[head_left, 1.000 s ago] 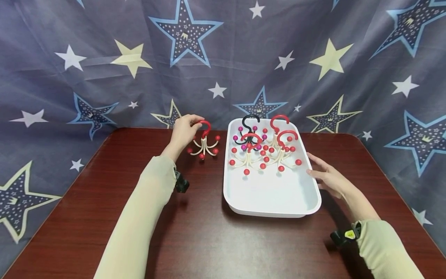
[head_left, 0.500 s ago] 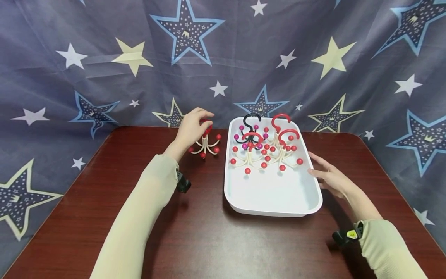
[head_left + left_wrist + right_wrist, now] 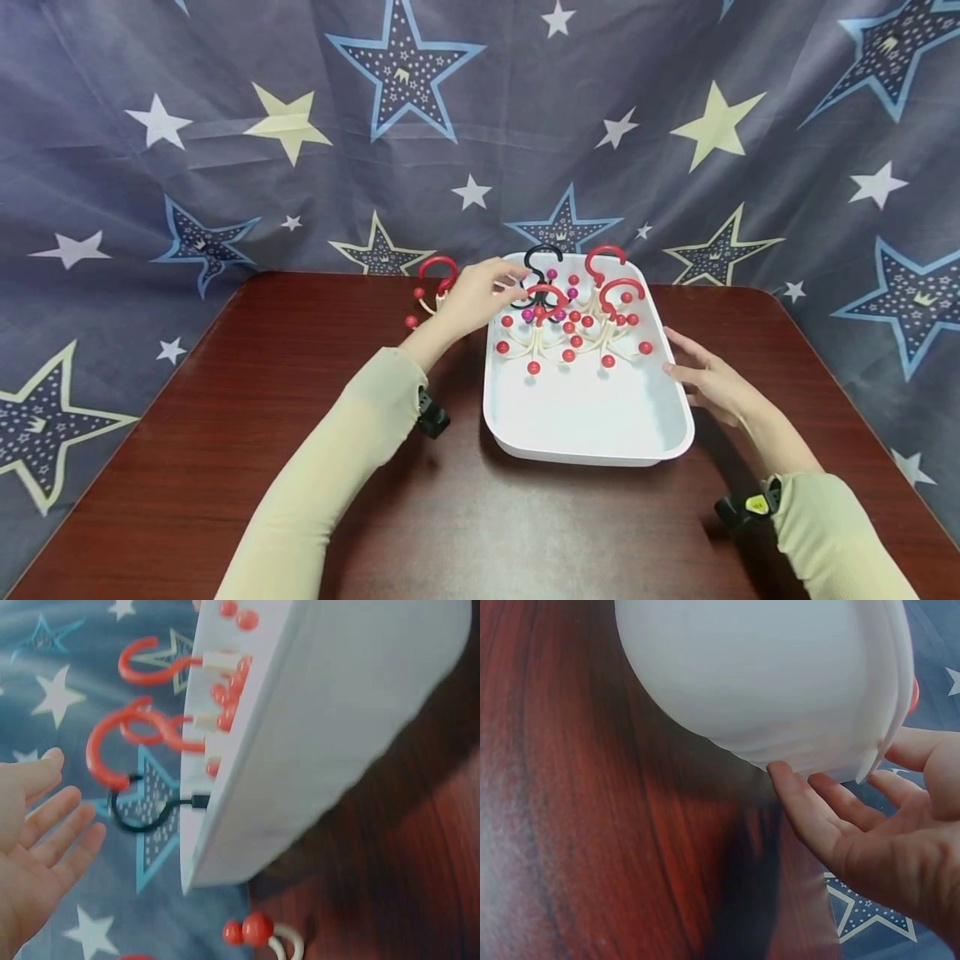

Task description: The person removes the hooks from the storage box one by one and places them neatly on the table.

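Note:
My left hand (image 3: 477, 293) hovers over the left rim of a white plastic tray (image 3: 585, 425), fingers loosely extended and holding nothing. In the left wrist view its fingertips are apart from the black-topped multi-prong hook hanger (image 3: 150, 817), which stands in the tray's back left. Behind that wrist, on the table, is a red-topped hook hanger (image 3: 438, 265) with cream prongs and red balls, partly hidden. My right hand (image 3: 714, 383) holds the tray's right side, thumb at the rim and fingers against the outer wall (image 3: 765, 690).
Several red-topped hook hangers (image 3: 606, 333) with cream prongs stand close together in the tray's back half. The dark red-brown table (image 3: 420, 517) ends at a star-patterned cloth (image 3: 480, 125) behind. Black wrist cameras (image 3: 432, 414) sit at both cuffs.
My left hand has released the red-topped hook hanger on the table and moved right to the tray's left rim. The right hand stays on the tray.

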The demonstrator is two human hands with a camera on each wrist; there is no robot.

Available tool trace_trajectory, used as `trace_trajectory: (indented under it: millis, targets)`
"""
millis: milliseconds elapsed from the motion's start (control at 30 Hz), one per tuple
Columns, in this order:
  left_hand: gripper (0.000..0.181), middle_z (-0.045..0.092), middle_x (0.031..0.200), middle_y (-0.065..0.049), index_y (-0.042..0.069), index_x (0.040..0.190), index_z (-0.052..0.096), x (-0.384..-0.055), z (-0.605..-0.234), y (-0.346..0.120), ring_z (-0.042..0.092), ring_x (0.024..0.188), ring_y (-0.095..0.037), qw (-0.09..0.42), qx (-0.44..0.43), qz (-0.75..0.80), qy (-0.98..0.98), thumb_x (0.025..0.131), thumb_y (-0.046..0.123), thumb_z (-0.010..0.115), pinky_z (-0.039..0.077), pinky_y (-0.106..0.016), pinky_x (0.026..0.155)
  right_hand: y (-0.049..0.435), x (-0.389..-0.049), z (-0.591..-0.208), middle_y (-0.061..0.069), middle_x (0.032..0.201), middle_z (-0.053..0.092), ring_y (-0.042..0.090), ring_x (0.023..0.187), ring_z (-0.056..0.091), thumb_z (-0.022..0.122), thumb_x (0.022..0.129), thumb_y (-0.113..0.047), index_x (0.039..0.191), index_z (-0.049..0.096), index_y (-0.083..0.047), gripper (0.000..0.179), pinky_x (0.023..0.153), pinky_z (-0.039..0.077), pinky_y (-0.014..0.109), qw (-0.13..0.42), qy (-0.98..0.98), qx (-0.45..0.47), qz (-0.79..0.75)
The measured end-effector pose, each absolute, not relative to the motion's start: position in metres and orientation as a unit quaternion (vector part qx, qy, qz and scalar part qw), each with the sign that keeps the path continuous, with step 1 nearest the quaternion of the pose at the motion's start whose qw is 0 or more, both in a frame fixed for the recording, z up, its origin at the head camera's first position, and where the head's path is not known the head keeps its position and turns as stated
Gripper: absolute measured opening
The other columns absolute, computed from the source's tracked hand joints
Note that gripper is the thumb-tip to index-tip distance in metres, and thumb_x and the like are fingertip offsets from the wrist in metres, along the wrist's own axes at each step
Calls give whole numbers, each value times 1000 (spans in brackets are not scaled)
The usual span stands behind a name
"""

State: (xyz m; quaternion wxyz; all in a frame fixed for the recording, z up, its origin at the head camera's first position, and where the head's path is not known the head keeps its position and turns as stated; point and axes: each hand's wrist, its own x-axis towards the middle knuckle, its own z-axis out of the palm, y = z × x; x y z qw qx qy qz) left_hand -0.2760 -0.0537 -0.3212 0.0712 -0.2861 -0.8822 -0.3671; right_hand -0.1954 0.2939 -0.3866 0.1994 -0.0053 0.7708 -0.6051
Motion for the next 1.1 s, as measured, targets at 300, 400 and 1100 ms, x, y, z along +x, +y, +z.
trace_trajectory:
  millis: [300,400,1100]
  targets:
    - [33,62,113,-4,13,116,63,-273,-329,-32,60,99,-16,60,-291,-341,-892,83,19,66,49,-26,82,293,-196,-388,24,147,13,8,97,56,50,93,-21,147,3,-21,72,81,50,41,202,766,-13,-610]
    - [32,62,113,-4,15,115,64,-274,-331,-29,60,98,-16,64,-284,-345,-892,83,18,66,49,-26,82,294,-196,-388,23,147,13,8,97,56,51,93,-22,147,3,-22,72,81,50,40,202,768,-12,-608]
    - [26,65,109,0,17,111,66,-276,-337,-23,60,88,-12,78,-243,-358,-898,86,15,62,48,-25,73,299,-198,-387,28,141,21,9,99,57,50,93,-16,147,1,-16,73,79,50,39,223,744,-45,-629]
